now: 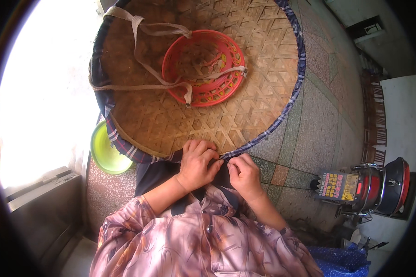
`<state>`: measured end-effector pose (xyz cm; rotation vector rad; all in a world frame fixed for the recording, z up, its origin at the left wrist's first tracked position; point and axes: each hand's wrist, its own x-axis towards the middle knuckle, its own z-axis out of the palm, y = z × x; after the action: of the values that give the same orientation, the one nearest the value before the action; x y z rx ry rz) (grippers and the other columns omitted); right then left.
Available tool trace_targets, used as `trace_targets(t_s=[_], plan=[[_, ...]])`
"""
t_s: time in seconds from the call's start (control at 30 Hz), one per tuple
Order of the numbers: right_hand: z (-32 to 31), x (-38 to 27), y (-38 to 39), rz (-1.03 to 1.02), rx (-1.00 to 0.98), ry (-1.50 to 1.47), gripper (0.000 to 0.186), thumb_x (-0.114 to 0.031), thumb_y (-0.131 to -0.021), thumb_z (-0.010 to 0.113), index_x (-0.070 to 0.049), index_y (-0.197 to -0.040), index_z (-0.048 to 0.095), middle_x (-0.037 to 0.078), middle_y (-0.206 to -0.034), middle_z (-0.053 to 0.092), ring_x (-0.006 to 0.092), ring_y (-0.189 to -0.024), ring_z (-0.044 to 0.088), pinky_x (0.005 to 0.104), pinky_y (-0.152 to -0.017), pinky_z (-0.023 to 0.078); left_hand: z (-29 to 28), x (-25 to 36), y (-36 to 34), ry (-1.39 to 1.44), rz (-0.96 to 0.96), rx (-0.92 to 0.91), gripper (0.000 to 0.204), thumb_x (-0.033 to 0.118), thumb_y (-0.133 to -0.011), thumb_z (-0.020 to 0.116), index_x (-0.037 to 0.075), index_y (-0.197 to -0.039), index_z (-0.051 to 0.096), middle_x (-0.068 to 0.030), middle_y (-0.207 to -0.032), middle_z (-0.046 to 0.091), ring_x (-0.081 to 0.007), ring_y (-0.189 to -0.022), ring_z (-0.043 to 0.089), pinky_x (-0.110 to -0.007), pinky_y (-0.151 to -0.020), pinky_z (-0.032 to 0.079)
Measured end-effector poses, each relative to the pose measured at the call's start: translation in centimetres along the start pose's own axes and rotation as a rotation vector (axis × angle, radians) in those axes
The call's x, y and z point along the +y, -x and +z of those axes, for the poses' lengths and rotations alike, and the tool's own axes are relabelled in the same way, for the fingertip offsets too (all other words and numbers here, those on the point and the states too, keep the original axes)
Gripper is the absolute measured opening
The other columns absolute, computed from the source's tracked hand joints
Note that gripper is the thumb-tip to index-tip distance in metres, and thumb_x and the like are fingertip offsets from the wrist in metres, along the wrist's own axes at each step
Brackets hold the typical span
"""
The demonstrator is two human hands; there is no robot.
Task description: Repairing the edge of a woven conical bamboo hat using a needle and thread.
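Observation:
A large round woven bamboo tray (263,60) leans over my lap, its near edge close to my body. Dark blue plaid cloth (125,147) wraps its rim and hangs in loose folds on the left side. My left hand (198,161) grips the near rim, with fingers over the inner side and thumb at the cloth edge. Just right of it, my right hand (245,176) is closed in a pinch at the same edge. Whatever lies between its fingertips is too small to make out.
Inside the tray lies a red plastic basket (203,101), with a pale fabric strap (138,51) across it. A green basin (107,152) stands on the floor at left. A motorbike (370,187) and a blue dotted cloth (339,261) are at right.

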<state>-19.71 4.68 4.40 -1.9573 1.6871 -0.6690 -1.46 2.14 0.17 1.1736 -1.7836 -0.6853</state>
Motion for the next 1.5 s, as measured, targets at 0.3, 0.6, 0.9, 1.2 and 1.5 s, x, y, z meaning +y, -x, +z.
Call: trace_targets(t_s=[0.3,0.6,0.9,1.2,1.5], plan=[[1.3,-0.4,-0.8,-0.132,-0.003,0.237,0.010,-0.009,-0.090,0.066,-0.004,-0.090,0.057,0.016,-0.088,0.059,0.0392,-0.074,0.065,0.0468,-0.065,0.054,0.8,-0.2,0.0,-0.041,-0.031,0.021,0.014,0.012,-0.074,0.077,0.009,-0.079,0.065,-0.0069,-0.104,0.064,-0.0300,-0.106,0.058,-0.045,-0.095,0.040],[-2.2,-4.1,-4.0,-0.088,-0.285,0.489,0.017,-0.019,-0.090,0.068,-0.005,-0.094,0.061,0.017,-0.094,0.065,0.0375,-0.079,0.071,0.0466,-0.066,0.057,1.0,-0.6,0.3,0.013,-0.103,0.057,0.026,0.008,-0.072,0.078,0.007,-0.092,0.062,-0.0122,-0.116,0.062,-0.0362,-0.112,0.055,-0.049,-0.097,0.041],[-0.4,-3.7,-6.5,-0.279,-0.372,0.657,0.009,-0.013,-0.084,0.066,-0.004,-0.085,0.066,0.017,-0.081,0.067,0.0361,-0.072,0.072,0.0456,-0.066,0.058,0.6,-0.4,0.6,-0.018,0.041,0.067,0.013,0.008,-0.075,0.074,0.005,-0.085,0.067,-0.0133,-0.114,0.062,-0.0363,-0.109,0.056,-0.047,-0.095,0.043],[0.0,-6.1,-7.6,-0.311,-0.565,0.849,0.010,-0.015,-0.069,0.068,-0.006,-0.071,0.073,0.018,-0.075,0.072,0.0353,-0.073,0.073,0.0464,-0.067,0.058,-1.7,0.4,-0.5,-0.203,0.030,-0.083,0.020,0.009,-0.069,0.069,0.000,-0.086,0.069,-0.0126,-0.106,0.063,-0.0341,-0.105,0.057,-0.044,-0.088,0.045],[1.1,-4.2,-6.7,-0.302,-0.312,0.730,0.013,-0.016,-0.073,0.066,-0.004,-0.074,0.072,0.019,-0.073,0.071,0.0384,-0.066,0.071,0.0462,-0.061,0.058,-0.7,-2.0,0.4,-0.035,0.089,0.033,0.022,0.009,-0.066,0.068,0.000,-0.085,0.070,-0.0139,-0.108,0.061,-0.0352,-0.110,0.054,-0.046,-0.092,0.042]])
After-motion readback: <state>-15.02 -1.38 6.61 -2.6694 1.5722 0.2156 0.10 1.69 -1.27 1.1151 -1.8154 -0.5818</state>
